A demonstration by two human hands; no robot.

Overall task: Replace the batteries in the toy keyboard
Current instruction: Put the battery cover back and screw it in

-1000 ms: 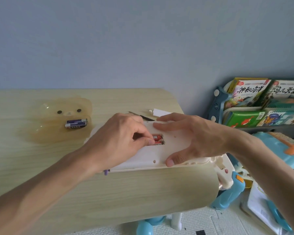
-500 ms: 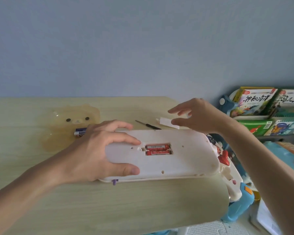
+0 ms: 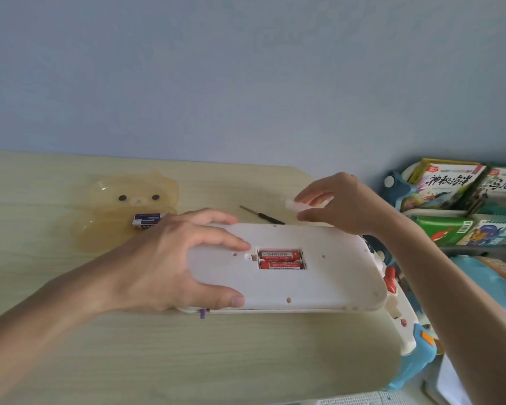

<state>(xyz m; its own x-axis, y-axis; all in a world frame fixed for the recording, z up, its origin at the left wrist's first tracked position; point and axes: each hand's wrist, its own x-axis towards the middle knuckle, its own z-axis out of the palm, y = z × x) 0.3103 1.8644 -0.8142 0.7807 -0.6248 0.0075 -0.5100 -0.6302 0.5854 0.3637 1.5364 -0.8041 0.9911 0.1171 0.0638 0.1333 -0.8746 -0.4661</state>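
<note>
The white toy keyboard (image 3: 327, 282) lies face down on the wooden table (image 3: 246, 361). Its open battery bay holds two red batteries (image 3: 279, 259) side by side. My left hand (image 3: 170, 264) grips the keyboard's left end, thumb on the near edge and fingers on the back. My right hand (image 3: 338, 204) hovers behind the keyboard and pinches the small white battery cover (image 3: 293, 205) between thumb and fingers. Two blue batteries (image 3: 146, 220) lie in a translucent bear-shaped dish (image 3: 108, 211) at the back left.
A thin black screwdriver (image 3: 260, 214) lies on the table just behind the keyboard. To the right, past the table edge, stand a rack of picture books (image 3: 450, 197) and blue plastic toys (image 3: 415, 358). A blue wall rises behind the table.
My left hand left the battery bay and took hold of the keyboard's left end. My right hand lifted off the keyboard, reached back and picked up the white cover.
</note>
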